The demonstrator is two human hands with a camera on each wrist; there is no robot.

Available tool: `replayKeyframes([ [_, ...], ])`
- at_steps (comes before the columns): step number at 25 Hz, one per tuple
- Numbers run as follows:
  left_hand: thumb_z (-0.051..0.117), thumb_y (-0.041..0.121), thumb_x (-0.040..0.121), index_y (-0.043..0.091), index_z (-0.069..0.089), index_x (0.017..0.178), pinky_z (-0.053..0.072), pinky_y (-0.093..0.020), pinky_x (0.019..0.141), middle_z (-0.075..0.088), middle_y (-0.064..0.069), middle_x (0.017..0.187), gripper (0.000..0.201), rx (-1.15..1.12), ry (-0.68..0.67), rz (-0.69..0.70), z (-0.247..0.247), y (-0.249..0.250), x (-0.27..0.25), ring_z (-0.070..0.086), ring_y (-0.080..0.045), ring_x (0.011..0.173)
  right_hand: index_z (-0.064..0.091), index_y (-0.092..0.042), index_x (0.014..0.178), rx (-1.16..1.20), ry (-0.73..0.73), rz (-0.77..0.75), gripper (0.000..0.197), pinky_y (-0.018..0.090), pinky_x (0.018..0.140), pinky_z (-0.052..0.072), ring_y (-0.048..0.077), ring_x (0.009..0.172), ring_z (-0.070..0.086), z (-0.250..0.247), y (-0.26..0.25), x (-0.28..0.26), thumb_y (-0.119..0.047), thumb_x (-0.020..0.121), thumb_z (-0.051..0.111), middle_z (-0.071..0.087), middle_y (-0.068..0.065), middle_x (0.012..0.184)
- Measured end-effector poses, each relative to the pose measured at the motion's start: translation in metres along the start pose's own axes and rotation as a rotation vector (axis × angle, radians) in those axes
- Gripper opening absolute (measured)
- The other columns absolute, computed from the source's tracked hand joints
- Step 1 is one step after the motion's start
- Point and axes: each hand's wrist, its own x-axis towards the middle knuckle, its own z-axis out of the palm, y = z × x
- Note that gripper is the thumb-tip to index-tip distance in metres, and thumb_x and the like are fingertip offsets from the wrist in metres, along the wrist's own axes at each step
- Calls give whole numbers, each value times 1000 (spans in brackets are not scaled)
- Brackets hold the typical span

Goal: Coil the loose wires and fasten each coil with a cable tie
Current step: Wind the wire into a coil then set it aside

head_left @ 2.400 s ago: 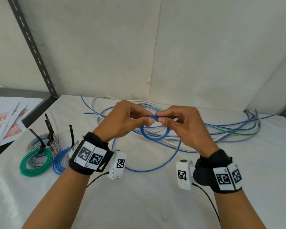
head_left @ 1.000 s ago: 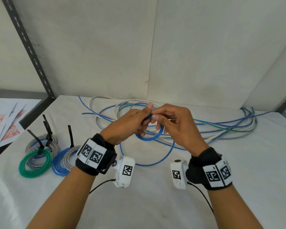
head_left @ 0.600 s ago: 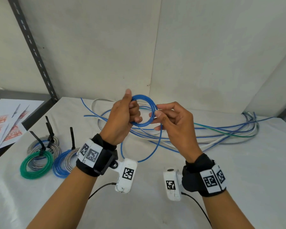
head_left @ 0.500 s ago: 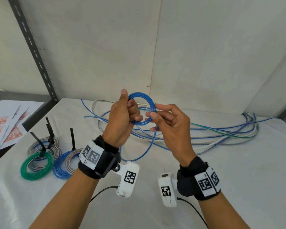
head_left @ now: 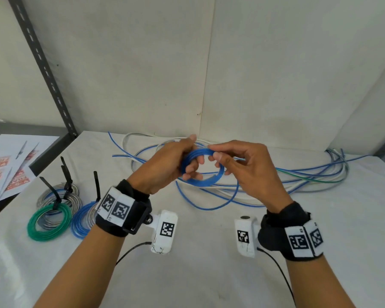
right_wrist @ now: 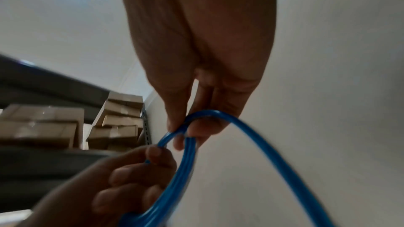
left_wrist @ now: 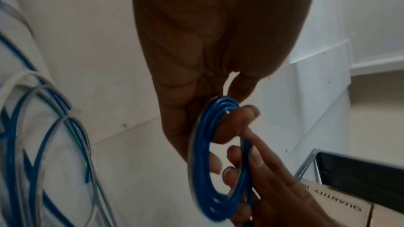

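Observation:
A small blue wire coil (head_left: 203,182) (left_wrist: 203,170) (right_wrist: 174,189) of several turns is held in the air above the table. My left hand (head_left: 176,165) grips its left side, fingers curled through the ring. My right hand (head_left: 238,165) pinches the coil's upper right between thumb and forefinger (right_wrist: 174,123). The coil's free tail (head_left: 211,205) hangs down in a loop and runs onto the table. Behind the hands lies a tangle of loose blue, white and green wires (head_left: 298,176).
At the left of the white table (head_left: 198,274) lie finished coils with black cable ties standing up: a green one (head_left: 49,221), a grey one (head_left: 58,196) and a blue-and-grey one (head_left: 85,218). Printed sheets (head_left: 7,165) lie past the table's left edge. A slotted metal upright (head_left: 45,67) stands at back left.
The hands have come down from chest height and the coil has tipped from upright to nearly flat. Another turn of blue wire has gone onto it.

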Motion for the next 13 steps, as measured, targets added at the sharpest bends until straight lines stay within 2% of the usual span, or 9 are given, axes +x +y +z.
replayKeyframes([
  [2, 31, 38, 109, 9, 52, 70, 50, -28, 63, 34, 4, 51, 53, 139, -62, -46, 6, -4, -3, 29, -12, 44, 78, -21, 106, -95, -76, -12, 17, 26, 62, 54, 16, 77, 69, 0, 1, -2, -10, 95, 68, 75, -6, 89],
  [4, 33, 37, 110, 13, 45, 69, 41, -27, 58, 30, 8, 55, 48, 133, -29, -18, 11, -6, -4, 25, -9, 47, 78, -21, 109, -113, -60, -7, 18, 30, 65, 57, 16, 79, 70, 2, 3, -1, -13, 96, 69, 76, -6, 92],
  [7, 34, 36, 110, 16, 38, 68, 36, -26, 55, 22, 6, 59, 46, -37, 101, 85, 7, -4, 0, 23, -9, 47, 75, -19, 112, -1, 80, 7, 19, 36, 74, 61, 17, 86, 75, 7, 7, 2, -12, 96, 68, 78, -1, 95],
  [10, 32, 37, 110, 17, 34, 67, 33, -24, 52, 17, 6, 58, 47, -252, 184, 155, 4, -1, 3, 17, -9, 46, 70, -9, 110, 175, 214, 43, 15, 34, 74, 61, 22, 90, 76, 19, 8, 2, -11, 96, 68, 79, 6, 96],
  [13, 31, 38, 110, 18, 34, 67, 33, -23, 51, 15, 5, 58, 48, -338, 224, 200, 5, -1, 3, 17, -9, 46, 63, -3, 108, 393, 272, 132, 14, 35, 76, 61, 29, 92, 76, 35, 5, -2, -12, 98, 64, 78, 14, 100],
])
